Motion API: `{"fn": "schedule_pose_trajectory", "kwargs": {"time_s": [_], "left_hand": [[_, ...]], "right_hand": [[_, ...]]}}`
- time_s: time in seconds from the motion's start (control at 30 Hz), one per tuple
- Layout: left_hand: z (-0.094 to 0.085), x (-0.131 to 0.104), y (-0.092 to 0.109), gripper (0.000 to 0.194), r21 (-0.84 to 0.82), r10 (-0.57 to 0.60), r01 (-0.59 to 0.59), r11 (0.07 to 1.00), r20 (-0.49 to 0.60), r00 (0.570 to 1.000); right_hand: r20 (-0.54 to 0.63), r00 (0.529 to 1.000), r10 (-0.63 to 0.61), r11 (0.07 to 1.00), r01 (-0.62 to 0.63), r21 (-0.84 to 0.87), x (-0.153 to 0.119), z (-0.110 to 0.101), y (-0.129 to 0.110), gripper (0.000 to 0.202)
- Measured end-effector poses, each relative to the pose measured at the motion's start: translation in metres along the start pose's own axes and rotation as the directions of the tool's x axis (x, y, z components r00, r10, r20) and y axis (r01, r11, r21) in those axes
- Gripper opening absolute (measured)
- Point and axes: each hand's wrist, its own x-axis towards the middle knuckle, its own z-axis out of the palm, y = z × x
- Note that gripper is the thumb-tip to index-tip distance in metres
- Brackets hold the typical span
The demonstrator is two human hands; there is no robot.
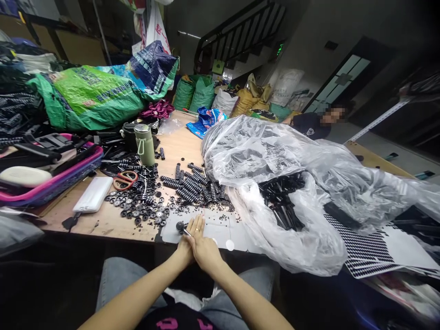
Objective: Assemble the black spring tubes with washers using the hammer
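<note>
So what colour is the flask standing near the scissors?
The flask is a muted olive green, seen best in the head view.

Pink-rimmed basket (77, 170) hogging the table's (173, 143) left edge, white gadget (92, 195) just beside it, crumpled blue bag (205, 121) up by the far edge.

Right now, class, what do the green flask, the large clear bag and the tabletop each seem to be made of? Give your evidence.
Green flask: probably painted metal, satin; smooth, even coat, though plastic is possible.
Large clear bag: thin, glossy plastic film; bright creases, dark contents showing through.
Tabletop: likely wood or wood-look board, dull; pale tan surface.
</note>
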Motion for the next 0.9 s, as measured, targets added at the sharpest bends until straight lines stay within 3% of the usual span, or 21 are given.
{"fn": "schedule_pose_trajectory", "kwargs": {"time_s": [0.1,0.23,0.33,0.4,0.5,0.57,0.63,0.73,0.8,0.9], "left_hand": [[-0.006,0.005,-0.006,0.048,-0.123,-0.031,0.033,0.992,0.020,0.999],[-0.034,0.018,-0.012,0.030,-0.282,-0.006,0.070,0.957,0.222,0.975],[-0.051,0.041,-0.029,0.027,-0.190,-0.080,0.135,0.972,0.270,0.960],[-0.053,0.064,-0.048,0.027,-0.050,-0.182,0.198,0.979,0.227,0.957],[-0.044,0.097,-0.074,0.024,-0.018,-0.137,0.144,0.989,0.212,0.968],[-0.035,0.111,-0.082,0.017,-0.019,-0.095,0.102,0.995,0.221,0.971],[-0.029,0.117,-0.084,0.013,-0.013,-0.062,0.067,0.998,0.217,0.974],[-0.029,0.118,-0.082,0.014,-0.013,-0.012,0.015,1.000,0.191,0.982],[-0.034,0.117,-0.078,0.016,-0.014,0.010,-0.008,1.000,0.165,0.986],[-0.044,0.113,-0.072,0.020,-0.136,-0.018,0.025,0.990,0.048,0.999]], "right_hand": [[0.042,0.998,0.047,0.987,-0.040,-0.153,0.002,0.001,0.007,0.043],[-0.046,0.988,0.147,0.957,-0.154,-0.245,0.000,-0.021,0.040,0.043],[-0.077,0.973,0.217,0.915,-0.230,-0.331,-0.004,-0.023,0.073,0.040],[-0.096,0.968,0.231,0.899,-0.250,-0.358,-0.007,-0.018,0.087,0.038],[-0.167,0.978,0.127,0.945,-0.171,-0.280,-0.005,-0.020,0.094,0.034],[-0.261,0.963,0.067,0.968,-0.126,-0.215,0.005,-0.039,0.098,0.030],[-0.390,0.912,0.128,0.957,-0.217,-0.192,0.018,-0.072,0.111,0.027],[-0.549,0.767,0.333,0.858,-0.487,-0.160,0.035,-0.126,0.150,0.029],[-0.544,0.692,0.475,0.776,-0.621,-0.113,0.041,-0.148,0.181,0.025],[-0.456,0.616,0.642,0.673,-0.738,-0.050,0.041,-0.156,0.216,0.016]]}}
